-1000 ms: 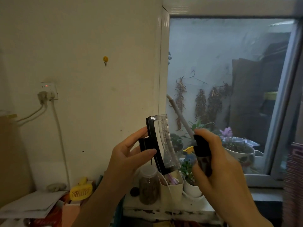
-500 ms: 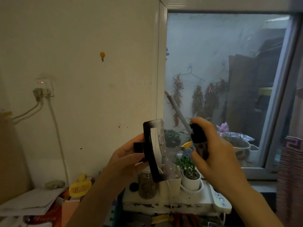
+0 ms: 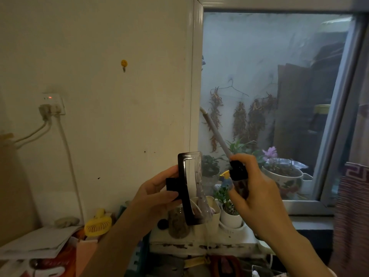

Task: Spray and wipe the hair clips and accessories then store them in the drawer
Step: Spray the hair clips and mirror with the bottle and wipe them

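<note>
A large rectangular claw hair clip (image 3: 184, 188), one jaw black and the other clear, stands upright in front of the wall and window frame. My left hand (image 3: 157, 194) pinches its black tab between thumb and fingers. To the right, my right hand (image 3: 257, 202) grips a small spray bottle (image 3: 238, 176) with a black head and dark body, a finger on top, the nozzle facing the clip. A short gap separates bottle and clip. No drawer is visible.
Behind the hands a white ledge (image 3: 199, 239) holds a jar, a cup and small potted plants (image 3: 229, 212). A yellow mini fan (image 3: 97, 224) and papers (image 3: 38, 242) lie at lower left. A wall socket (image 3: 52, 104) with cords is at left, a window at right.
Both hands with the clip and the bottle have sunk a little lower in view. The clip has turned so its black jaw faces me more.
</note>
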The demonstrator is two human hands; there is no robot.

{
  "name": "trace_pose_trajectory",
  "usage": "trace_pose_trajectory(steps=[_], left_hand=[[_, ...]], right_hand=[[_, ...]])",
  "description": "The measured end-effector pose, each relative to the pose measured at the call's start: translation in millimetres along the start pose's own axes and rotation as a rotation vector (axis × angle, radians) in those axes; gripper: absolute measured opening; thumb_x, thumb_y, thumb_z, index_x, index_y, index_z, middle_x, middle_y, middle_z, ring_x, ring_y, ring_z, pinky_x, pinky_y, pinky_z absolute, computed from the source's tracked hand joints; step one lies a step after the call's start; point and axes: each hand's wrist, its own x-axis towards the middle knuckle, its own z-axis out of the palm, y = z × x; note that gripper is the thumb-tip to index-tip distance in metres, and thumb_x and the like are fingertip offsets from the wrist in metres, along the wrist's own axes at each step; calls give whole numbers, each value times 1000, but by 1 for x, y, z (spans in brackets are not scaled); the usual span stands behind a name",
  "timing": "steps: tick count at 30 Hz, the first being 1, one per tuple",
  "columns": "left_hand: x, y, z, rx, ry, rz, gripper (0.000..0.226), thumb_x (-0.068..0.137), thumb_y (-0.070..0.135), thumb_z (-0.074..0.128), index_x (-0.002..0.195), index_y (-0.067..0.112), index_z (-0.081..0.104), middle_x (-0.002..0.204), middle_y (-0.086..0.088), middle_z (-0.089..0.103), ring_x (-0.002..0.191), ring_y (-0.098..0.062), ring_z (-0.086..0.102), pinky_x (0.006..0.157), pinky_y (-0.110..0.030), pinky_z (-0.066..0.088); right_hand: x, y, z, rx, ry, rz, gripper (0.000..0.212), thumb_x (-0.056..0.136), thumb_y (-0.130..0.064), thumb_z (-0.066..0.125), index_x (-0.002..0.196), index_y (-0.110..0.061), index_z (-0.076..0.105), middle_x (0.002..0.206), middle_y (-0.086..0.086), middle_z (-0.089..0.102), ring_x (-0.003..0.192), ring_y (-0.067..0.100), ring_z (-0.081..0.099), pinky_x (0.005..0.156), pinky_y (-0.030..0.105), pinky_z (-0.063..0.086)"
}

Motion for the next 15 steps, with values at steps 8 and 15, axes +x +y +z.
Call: trace_pose_trajectory(steps=[8,15], left_hand=[[-5,-13,-7,41,37,-16,65,63,11,76,126,13,58,127,-14,60,114,-34,59,86,-38,54],[-32,-69,-19,46,194,-189,54,70,-5,61,120,14,61,116,-11,67,106,-28,65,80,-35,57]], right_hand=[[-17,7,10,6,-68,27,58,76,-32,57,128,-38,32,90,-25,47,70,-14,51,56,4,39],[-73,28,42,124,-238,139,83,78,-20,70,126,-62,17,110,-32,48,93,-10,52,74,7,44]])
